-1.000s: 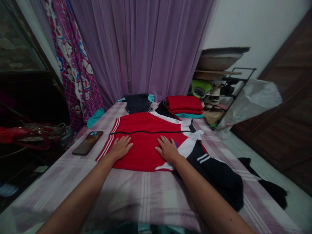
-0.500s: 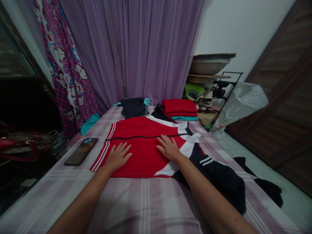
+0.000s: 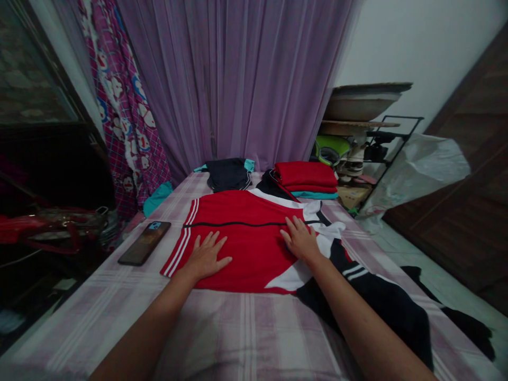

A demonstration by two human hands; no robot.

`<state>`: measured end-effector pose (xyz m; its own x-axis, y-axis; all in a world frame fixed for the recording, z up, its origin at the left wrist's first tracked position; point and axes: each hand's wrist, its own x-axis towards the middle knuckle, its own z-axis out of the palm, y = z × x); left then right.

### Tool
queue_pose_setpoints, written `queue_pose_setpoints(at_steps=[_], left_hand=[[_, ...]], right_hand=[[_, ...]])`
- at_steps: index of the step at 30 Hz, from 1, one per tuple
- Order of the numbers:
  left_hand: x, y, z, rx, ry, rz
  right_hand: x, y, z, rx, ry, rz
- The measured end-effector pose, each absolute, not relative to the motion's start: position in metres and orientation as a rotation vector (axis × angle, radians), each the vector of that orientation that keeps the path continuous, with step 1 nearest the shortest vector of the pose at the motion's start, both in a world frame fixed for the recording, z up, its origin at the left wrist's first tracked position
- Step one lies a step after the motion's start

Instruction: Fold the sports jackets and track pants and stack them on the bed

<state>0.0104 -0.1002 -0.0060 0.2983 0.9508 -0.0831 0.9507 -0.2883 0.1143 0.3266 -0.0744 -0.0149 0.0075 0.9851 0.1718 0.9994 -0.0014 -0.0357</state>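
A red, white and black zip jacket [image 3: 246, 254] lies spread flat on the plaid bedsheet [image 3: 222, 328], its striped hem to the left and collar to the right. My left hand [image 3: 206, 256] rests flat on the red body near the hem, fingers spread. Over the jacket's upper chest, close to the zipper, lies my right hand [image 3: 301, 239] with fingers apart and holding nothing. One dark sleeve [image 3: 389, 301] stretches toward the near right, partly covered by my right forearm. The other dark sleeve [image 3: 272, 184] points away at the back.
A phone [image 3: 145, 243] lies left of the jacket. Behind it are a dark folded garment [image 3: 228, 173] and a stack of red folded clothes [image 3: 305, 174]. A rack with basins [image 3: 365, 106] and a plastic bag [image 3: 428, 164] stand off the right edge. Purple curtains [image 3: 246, 79] hang behind.
My right hand has slid right along the jacket toward the collar. My left hand stays near the hem with its fingers spread. The whole view has shifted, so things appear farther right.
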Motion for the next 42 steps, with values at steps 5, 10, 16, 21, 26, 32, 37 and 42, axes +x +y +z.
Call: queue_pose_setpoints(at_steps=[5, 10, 16, 21, 26, 32, 37, 42], left_hand=[[-0.004, -0.094, -0.004, 2.407, 1.711, 0.150], [-0.052, -0.071, -0.003, 2.277, 2.097, 0.553], [-0.080, -0.055, -0.018, 2.067, 2.242, 0.475], [-0.077, -0.058, -0.013, 1.881, 2.210, 0.671], [-0.075, -0.058, -0.001, 1.762, 2.199, 0.752], [-0.073, -0.057, -0.001, 1.761, 2.217, 0.791], [-0.070, -0.057, 0.003, 1.686, 2.266, 0.741], [-0.066, -0.040, 0.010, 1.754, 2.401, 0.405]], right_hand=[[0.346, -0.082, -0.025, -2.175, -2.213, -0.011], [0.384, -0.088, -0.016, -2.105, -1.993, -0.076], [0.394, -0.086, 0.014, -2.280, -1.634, -0.326], [0.414, -0.052, 0.026, -2.502, -1.550, -0.189], [0.433, -0.016, 0.018, -2.607, -1.590, -0.014], [0.433, -0.009, 0.018, -2.516, -1.569, 0.118], [0.450, -0.016, 0.024, -2.482, -1.472, 0.060], [0.459, -0.022, 0.016, -2.560, -1.583, -0.040]])
